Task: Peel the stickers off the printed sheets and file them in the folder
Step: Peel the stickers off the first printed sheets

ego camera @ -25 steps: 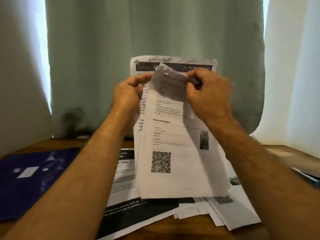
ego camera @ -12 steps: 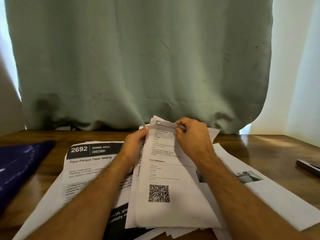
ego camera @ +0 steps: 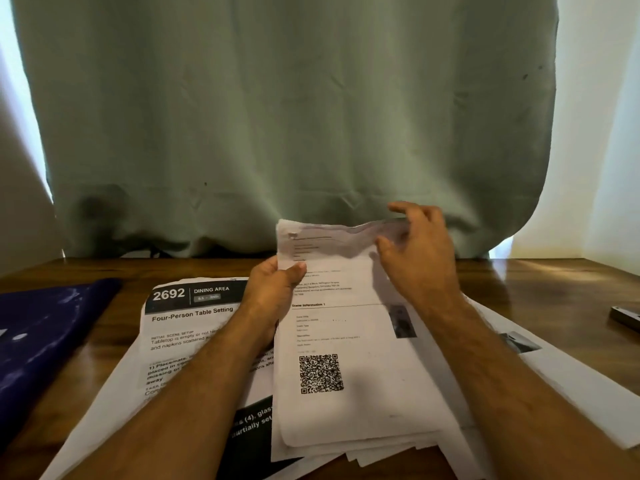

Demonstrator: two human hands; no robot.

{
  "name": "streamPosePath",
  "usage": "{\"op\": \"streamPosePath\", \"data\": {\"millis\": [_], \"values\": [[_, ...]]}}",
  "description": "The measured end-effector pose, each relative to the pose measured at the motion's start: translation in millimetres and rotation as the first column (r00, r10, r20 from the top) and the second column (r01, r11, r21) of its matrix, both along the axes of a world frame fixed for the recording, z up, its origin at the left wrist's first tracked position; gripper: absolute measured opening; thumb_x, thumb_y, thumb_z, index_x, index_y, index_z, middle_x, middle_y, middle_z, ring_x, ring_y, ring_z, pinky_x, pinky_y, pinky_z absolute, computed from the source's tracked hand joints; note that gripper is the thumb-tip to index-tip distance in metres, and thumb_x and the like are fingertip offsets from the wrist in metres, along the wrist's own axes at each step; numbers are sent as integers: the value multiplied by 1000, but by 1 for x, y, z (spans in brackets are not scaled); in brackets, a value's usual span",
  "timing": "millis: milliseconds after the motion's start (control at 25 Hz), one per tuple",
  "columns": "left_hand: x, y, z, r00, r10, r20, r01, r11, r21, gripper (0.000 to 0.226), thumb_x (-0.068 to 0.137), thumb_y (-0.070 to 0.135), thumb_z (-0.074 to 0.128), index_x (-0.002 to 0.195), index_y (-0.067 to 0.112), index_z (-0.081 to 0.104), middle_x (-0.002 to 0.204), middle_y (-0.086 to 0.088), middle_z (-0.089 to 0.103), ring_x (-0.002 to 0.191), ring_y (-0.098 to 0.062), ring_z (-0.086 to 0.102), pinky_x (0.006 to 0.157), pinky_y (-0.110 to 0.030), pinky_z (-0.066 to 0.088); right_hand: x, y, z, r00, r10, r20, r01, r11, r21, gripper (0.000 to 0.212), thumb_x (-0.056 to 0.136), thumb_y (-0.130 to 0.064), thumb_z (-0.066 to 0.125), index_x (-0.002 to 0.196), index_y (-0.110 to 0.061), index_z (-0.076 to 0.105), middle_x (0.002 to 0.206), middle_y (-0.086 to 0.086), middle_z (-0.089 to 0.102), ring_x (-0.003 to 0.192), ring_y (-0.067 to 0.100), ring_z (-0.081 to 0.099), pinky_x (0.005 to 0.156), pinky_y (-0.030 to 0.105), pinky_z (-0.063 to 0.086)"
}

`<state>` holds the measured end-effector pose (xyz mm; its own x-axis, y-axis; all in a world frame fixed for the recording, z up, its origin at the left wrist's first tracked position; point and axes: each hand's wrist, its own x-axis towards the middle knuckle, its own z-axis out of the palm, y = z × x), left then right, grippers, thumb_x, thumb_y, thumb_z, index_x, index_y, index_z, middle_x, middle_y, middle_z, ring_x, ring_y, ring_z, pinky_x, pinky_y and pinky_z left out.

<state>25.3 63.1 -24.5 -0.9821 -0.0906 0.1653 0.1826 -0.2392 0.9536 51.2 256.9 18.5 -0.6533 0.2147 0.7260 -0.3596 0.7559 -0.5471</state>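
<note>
Green curtain hangs behind a wooden table [ego camera: 519,282] strewn with paper. Left hand [ego camera: 273,289] pinches the top printed sheet [ego camera: 346,341] at its left edge; right hand [ego camera: 420,251] hovers loosely open, empty, by the curling upper corner. Thin, floppy paper likely tears easily, best held near edges.

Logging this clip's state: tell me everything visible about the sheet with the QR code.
The QR sheet is white printed paper, top of a small stack on other papers on the table. It carries blurred text lines, a heading above a ruled line, a small dark photo at right and a QR code low down. Its top edge is lifted and curled. The left hand pinches its upper left edge; the right hand, fingers spread, is at its upper right corner.
</note>
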Motion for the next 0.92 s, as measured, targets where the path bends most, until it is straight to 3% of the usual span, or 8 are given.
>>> {"op": "streamPosePath", "data": {"millis": [120, 200, 280, 400, 520, 680, 800, 920], "values": [[2, -8, 4, 1000, 3, 23, -6, 992, 130, 24, 98, 1, 53, 115, 11, 67, 103, -15, 76, 93, -36, 73, 82, -53, 59, 3, 13, -4, 999, -46, 20, 48, 990, -130, 66, 87, -32, 74, 144, -26, 42, 147, 4, 34, 128, 23, 46, 109, 35, 39], [2, -12, 5, 1000, 3, 24, -7, 985, 173, 30, 96, -1, 52, 119, 13, 66, 107, -15, 75, 97, -37, 72, 82, -52, 59, 4, 14, -10, 991, 9, 131, 17, 980, -199, 71, 87, -45, 70, 146, -30, 34, 149, 2, 37, 128, 23, 49, 105, 42, 46], [3, -13, 6, 1000, 7, 21, -11, 983, 182, 33, 96, -3, 51, 122, 15, 63, 109, -13, 75, 96, -36, 72, 76, -50, 60, 2, 15, -17, 966, 85, 243, -29, 973, -228, 65, 86, -53, 64, 141, -29, 40, 134, -1, 56, 109, 19, 62, 84, 39, 58], [3, -15, 7, 996, 82, -18, -79, 988, 131, 39, 97, -6, 51, 127, 18, 58, 112, -11, 72, 91, -30, 72, 62, -40, 60, 1, 16, -18, 949, 148, 278, -76, 964, -253, 28, 92, -39, 62, 112, -19, 63, 102, -5, 71, 78, 9, 67, 60, 24, 52], [1, -16, 7, 997, 78, -28, -74, 990, 124, 42, 98, -4, 51, 132, 21, 55, 115, -10, 71, 97, -33, 71, 68, -42, 60, 0, 24, -14, 902, 325, 283, -166, 868, -468, 17, 89, -30, 69, 97, -15, 70, 86, 0, 77, 74, 17, 74, 71, 35, 60], [3, -18, 9, 998, 62, 28, -66, 983, 171, 36, 98, 0, 55, 131, 14, 58, 114, -14, 72, 93, -33, 72, 65, -41, 62, 9, 32, -11, 675, 565, 475, -260, 784, -564, 41, 87, -45, 71, 106, -9, 72, 92, 3, 78, 83, 24, 75, 85, 39, 57], [6, -22, 10, 996, -34, 83, 12, 966, 258, 29, 98, 11, 55, 127, 9, 62, 107, -15, 75, 83, -32, 73, 61, -41, 62, 12, 25, -10, 692, 581, 428, -280, 763, -582, 34, 88, -42, 71, 102, -11, 72, 87, 5, 78, 74, 24, 75, 71, 36, 60], [18, -19, 11, 957, -237, 169, 183, 941, 285, 29, 99, 20, 52, 120, 5, 64, 104, -19, 75, 80, -34, 74, 63, -46, 63, 10, 27, -8, 754, 573, 323, -277, 722, -634, 34, 87, -39, 73, 105, -10, 71, 88, 9, 77, 81, 32, 74, 80, 48, 60]]}}
